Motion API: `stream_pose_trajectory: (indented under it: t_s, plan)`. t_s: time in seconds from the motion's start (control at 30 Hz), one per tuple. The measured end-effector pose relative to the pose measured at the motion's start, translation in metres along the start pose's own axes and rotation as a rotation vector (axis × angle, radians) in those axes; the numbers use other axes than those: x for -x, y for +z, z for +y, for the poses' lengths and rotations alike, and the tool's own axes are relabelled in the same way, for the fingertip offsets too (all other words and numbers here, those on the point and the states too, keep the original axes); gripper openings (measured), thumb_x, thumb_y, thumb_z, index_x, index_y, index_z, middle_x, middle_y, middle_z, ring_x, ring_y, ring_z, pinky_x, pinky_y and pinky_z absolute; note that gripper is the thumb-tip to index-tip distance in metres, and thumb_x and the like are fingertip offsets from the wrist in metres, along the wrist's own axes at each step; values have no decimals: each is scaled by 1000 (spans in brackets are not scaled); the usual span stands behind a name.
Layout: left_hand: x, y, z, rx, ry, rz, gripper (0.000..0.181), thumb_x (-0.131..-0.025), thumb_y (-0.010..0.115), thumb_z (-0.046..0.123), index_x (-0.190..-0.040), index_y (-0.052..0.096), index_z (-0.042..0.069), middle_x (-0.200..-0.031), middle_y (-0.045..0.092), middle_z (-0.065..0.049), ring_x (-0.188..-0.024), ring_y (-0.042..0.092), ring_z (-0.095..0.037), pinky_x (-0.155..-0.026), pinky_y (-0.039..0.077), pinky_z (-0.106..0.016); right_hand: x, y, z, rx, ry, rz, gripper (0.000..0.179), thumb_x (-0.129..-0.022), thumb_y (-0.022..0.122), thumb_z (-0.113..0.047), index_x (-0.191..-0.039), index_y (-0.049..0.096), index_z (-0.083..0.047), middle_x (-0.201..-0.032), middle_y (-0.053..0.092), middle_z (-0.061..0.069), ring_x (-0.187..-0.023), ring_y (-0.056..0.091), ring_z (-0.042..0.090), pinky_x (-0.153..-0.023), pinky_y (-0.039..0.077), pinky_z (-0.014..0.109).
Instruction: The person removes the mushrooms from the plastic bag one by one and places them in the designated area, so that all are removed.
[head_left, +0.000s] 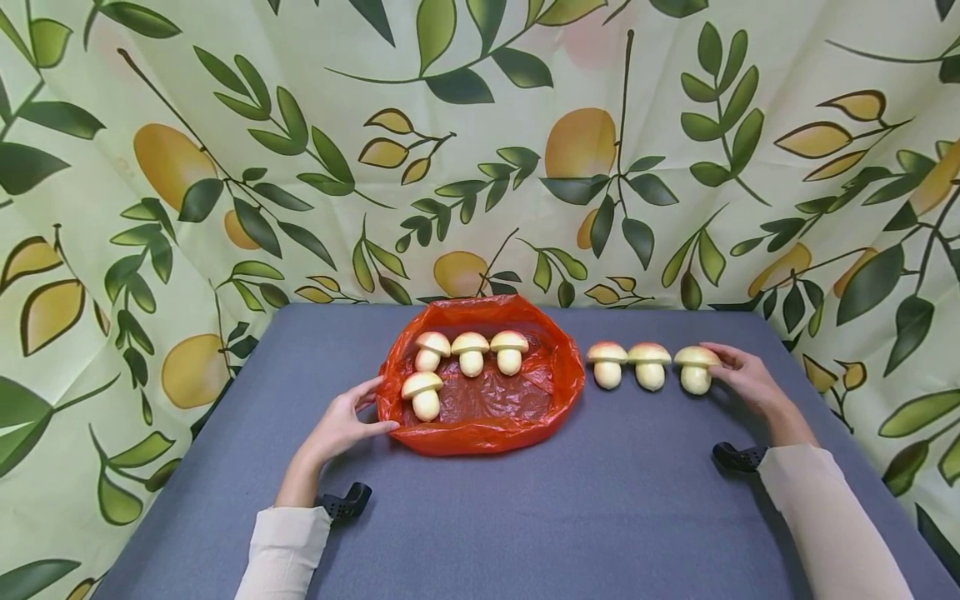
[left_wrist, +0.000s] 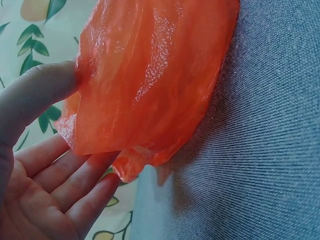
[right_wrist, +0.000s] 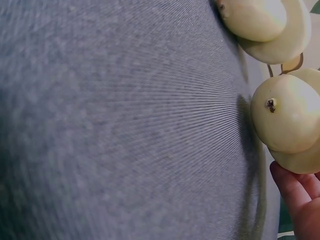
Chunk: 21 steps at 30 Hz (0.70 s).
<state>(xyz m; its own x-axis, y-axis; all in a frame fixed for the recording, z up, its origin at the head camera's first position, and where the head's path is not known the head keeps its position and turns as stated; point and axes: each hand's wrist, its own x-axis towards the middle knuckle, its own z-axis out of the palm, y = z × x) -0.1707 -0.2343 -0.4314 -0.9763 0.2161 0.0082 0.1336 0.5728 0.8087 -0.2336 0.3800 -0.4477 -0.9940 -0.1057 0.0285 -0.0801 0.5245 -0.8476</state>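
Observation:
A red plastic bag (head_left: 517, 433) lies with its mouth rolled wide, holding several toy mushrooms (head_left: 470, 354) with pale stems and yellow-red caps. At the bag's left side rests my left hand (head_left: 341, 425); its thumb touches the plastic, and its loosely extended fingers lie against the bag's edge in the left wrist view. To the right of the bag, three more mushrooms stand in a row. My right hand (head_left: 750, 383) pinches the cap of the rightmost mushroom (head_left: 696, 371) from its right side. The right wrist view shows this mushroom's round stem (right_wrist: 287, 112) with fingertips at the cap's rim.
Between the bag and the gripped mushroom stand a left mushroom (head_left: 607, 364) and a middle mushroom (head_left: 648, 365), close together. Everything sits on a table with a blue-grey cloth (head_left: 540, 517). A leaf-patterned curtain (head_left: 495, 167) hangs along the table's back edge.

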Motion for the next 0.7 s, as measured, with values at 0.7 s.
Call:
stream_pose_trajectory:
  t_s: [0.7]
  plan:
    - [0, -1, -1, -5, -4, -11, 76, -79, 78, 15, -142, 40, -5, -141, 49, -29, -127, 51, -47, -107, 44, -56, -2, 5, 1, 73, 74, -90, 76, -92, 64, -24, -149, 24, 7, -120, 50, -13, -91, 39, -25, -74, 38, 2]
